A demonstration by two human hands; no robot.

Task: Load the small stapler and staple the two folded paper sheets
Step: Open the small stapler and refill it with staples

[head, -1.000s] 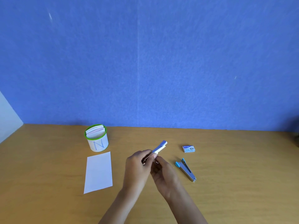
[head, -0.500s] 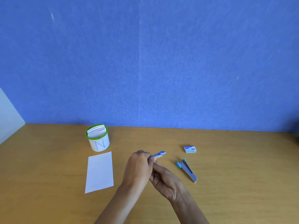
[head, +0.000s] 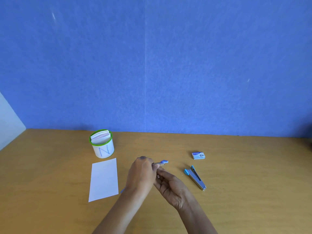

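The small stapler (head: 161, 162) is held just above the surface (head: 244, 191), near its middle, lying almost level with its blue tip pointing right and away from the person. Only the front end shows; the rest is hidden inside the left hand (head: 141, 174), whose fingers are curled tightly round the body. The right hand (head: 171, 186) sits just beside and below it, palm turned up, its fingers (head: 163, 173) bent toward the underside of the stapler and pinching a small pale piece (head: 158, 176), too small to identify. To the left of the hands a white paper sheet (head: 103, 179) lies flat on the surface, its long side running away from the person. Beyond it, near the blue wall (head: 168, 65), stands a white cup (head: 103, 148) with a green rim and a letter N on its side, filled with folded papers (head: 101, 136). To the right of the hands lies a silver tool with light blue ends (head: 195, 177), angled on the surface, and further back, apart from it, a small blue staple box (head: 198, 155).
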